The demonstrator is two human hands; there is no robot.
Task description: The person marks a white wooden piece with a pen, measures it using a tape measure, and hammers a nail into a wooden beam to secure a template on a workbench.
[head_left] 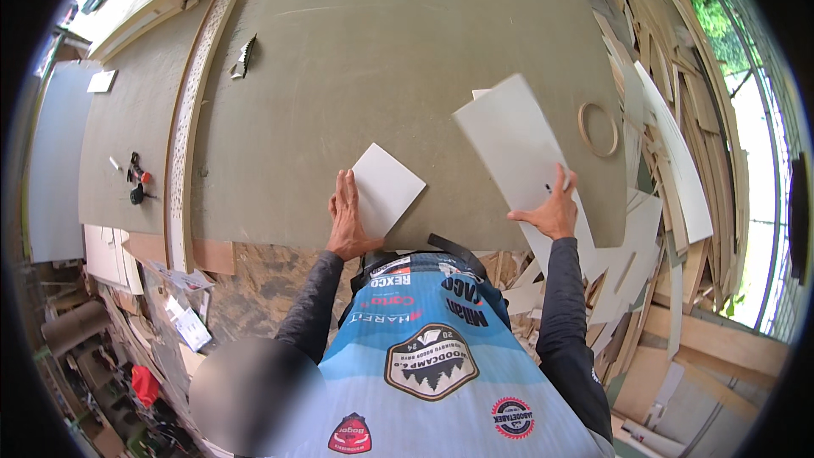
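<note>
Near the front edge of the large grey-brown table lies a small white square panel (388, 189), turned cornerwise. Against its left side rests my left hand (346, 219), fingers stretched out and thumb toward the near corner. My right hand (555, 206) grips a longer white rectangular board (515, 140) by its near end, thumb on one side and fingers on the other. That board slants away to the left and is slightly blurred. Under or behind it, a corner of another white piece (480, 93) shows; the rest is hidden.
A wooden ring (599, 130) lies right of the board. On the left run a long perforated strip (197, 93), a small jagged black-and-white item (245, 57), and a red-and-black tool (138, 171). White and brown offcuts (678, 110) pile up along the right side.
</note>
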